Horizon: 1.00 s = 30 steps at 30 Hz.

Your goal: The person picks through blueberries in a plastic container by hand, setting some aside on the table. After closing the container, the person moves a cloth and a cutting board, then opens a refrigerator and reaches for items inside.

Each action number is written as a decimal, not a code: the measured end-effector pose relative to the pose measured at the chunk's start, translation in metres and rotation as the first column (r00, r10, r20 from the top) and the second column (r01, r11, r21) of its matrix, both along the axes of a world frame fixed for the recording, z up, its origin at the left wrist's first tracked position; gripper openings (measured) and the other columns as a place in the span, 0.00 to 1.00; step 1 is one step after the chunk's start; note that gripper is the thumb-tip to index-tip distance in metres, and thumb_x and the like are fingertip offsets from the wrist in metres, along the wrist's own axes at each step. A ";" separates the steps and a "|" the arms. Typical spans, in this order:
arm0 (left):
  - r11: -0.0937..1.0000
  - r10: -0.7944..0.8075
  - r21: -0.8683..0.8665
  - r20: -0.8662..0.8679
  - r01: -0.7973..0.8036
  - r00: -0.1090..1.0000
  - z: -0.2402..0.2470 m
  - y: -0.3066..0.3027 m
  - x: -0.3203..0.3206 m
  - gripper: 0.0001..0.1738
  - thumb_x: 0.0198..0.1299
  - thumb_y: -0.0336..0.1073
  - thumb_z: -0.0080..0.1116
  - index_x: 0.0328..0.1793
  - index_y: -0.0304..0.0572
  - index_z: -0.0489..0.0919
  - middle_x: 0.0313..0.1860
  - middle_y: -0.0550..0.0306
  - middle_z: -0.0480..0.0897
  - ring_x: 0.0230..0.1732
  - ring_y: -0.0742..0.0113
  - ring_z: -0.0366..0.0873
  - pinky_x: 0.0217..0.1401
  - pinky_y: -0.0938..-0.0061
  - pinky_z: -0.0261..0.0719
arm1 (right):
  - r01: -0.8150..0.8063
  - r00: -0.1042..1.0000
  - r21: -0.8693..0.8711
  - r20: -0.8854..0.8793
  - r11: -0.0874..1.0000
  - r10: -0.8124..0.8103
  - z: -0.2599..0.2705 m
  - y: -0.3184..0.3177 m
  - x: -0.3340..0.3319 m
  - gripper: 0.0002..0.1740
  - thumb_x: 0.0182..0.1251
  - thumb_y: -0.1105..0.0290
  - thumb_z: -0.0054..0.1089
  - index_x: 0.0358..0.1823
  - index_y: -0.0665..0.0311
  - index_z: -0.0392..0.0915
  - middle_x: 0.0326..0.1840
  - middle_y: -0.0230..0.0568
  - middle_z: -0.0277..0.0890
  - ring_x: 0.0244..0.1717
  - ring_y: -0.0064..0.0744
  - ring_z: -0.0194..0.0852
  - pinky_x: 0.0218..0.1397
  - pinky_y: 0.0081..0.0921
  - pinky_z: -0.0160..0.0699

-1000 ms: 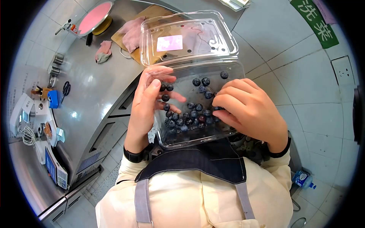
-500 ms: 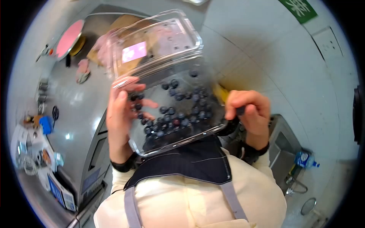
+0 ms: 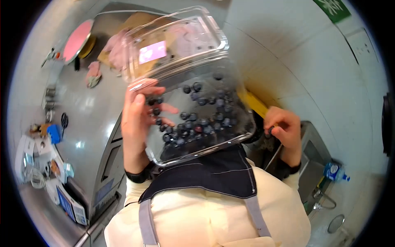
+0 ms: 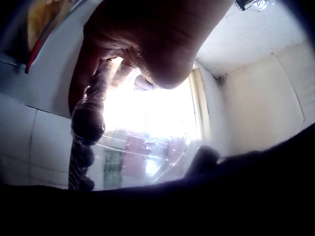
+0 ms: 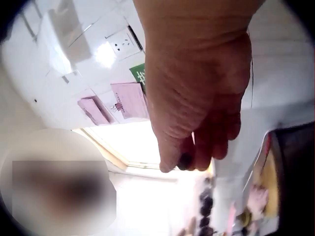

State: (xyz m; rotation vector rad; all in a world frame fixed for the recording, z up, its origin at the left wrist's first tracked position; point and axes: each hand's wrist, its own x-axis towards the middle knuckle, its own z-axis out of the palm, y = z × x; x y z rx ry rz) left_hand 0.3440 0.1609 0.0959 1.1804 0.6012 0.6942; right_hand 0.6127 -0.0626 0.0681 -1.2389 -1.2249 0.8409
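In the head view a clear plastic box (image 3: 197,150) with its lid (image 3: 177,24) folded back holds several blueberries (image 3: 198,129). The left hand (image 3: 138,119) grips the box's left side, thumb outside and fingers beneath, seen through the clear plastic. To the right of the box, apart from it, the right hand (image 3: 286,127) pinches one dark blueberry (image 3: 270,131) between thumb and fingers. The right wrist view shows that blueberry (image 5: 185,162) at the fingertips of the right hand (image 5: 197,103). In the left wrist view the left hand (image 4: 142,44) is against the box's edge.
A steel sink (image 3: 314,144) with a tap lies at the right, a blue-labelled bottle (image 3: 335,172) beside it. At left, a steel counter (image 3: 82,119) bears a scale (image 3: 72,203), scissors (image 3: 64,121), a pink turntable (image 3: 78,40) and a wooden board (image 3: 140,20).
The right hand has left the box and moved to its right with a blueberry between its fingers. The box, still gripped by the left hand, has tilted and appears farther left.
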 end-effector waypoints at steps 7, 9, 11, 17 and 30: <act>1.000 -0.001 -0.023 -0.014 0.000 1.000 0.005 -0.002 0.006 0.26 0.68 0.48 0.42 0.65 0.39 0.64 0.53 0.41 0.69 0.39 0.51 0.82 0.32 0.68 0.83 | 0.454 0.611 0.029 0.717 0.890 -0.335 0.017 -0.002 -0.009 0.10 0.58 0.72 0.65 0.42 0.64 0.83 0.33 0.41 0.80 0.35 0.40 0.76 0.40 0.28 0.72; 0.999 -0.035 -0.015 -0.023 0.035 0.999 0.005 -0.002 0.010 0.27 0.68 0.48 0.42 0.65 0.37 0.65 0.53 0.42 0.69 0.39 0.53 0.82 0.32 0.69 0.83 | 0.309 0.606 0.215 0.706 0.927 -0.366 0.047 0.020 -0.026 0.11 0.55 0.72 0.67 0.41 0.62 0.83 0.30 0.39 0.78 0.35 0.39 0.75 0.39 0.28 0.72; 0.998 -0.063 -0.020 -0.002 0.063 0.998 0.003 -0.004 0.014 0.26 0.68 0.48 0.42 0.64 0.37 0.65 0.53 0.42 0.69 0.39 0.53 0.82 0.32 0.69 0.83 | 0.031 0.556 0.316 0.783 0.948 -0.279 0.075 0.051 -0.044 0.13 0.48 0.72 0.70 0.38 0.60 0.83 0.28 0.34 0.74 0.34 0.37 0.73 0.38 0.30 0.72; 0.995 -0.094 -0.033 -0.013 0.094 0.995 0.004 -0.006 0.017 0.23 0.69 0.45 0.41 0.64 0.39 0.65 0.53 0.44 0.69 0.39 0.55 0.82 0.31 0.71 0.83 | -0.331 0.462 0.114 0.885 0.937 0.055 0.069 0.102 -0.064 0.05 0.46 0.71 0.62 0.23 0.59 0.73 0.29 0.31 0.66 0.37 0.32 0.68 0.45 0.28 0.67; 0.998 -0.030 -0.051 -0.029 0.028 0.999 -0.009 -0.009 0.003 0.21 0.70 0.43 0.40 0.63 0.41 0.66 0.54 0.44 0.68 0.39 0.59 0.82 0.32 0.74 0.82 | -0.368 0.431 -0.109 0.860 0.923 0.273 0.055 0.109 -0.068 0.10 0.46 0.72 0.69 0.31 0.59 0.78 0.35 0.32 0.70 0.41 0.36 0.69 0.49 0.31 0.67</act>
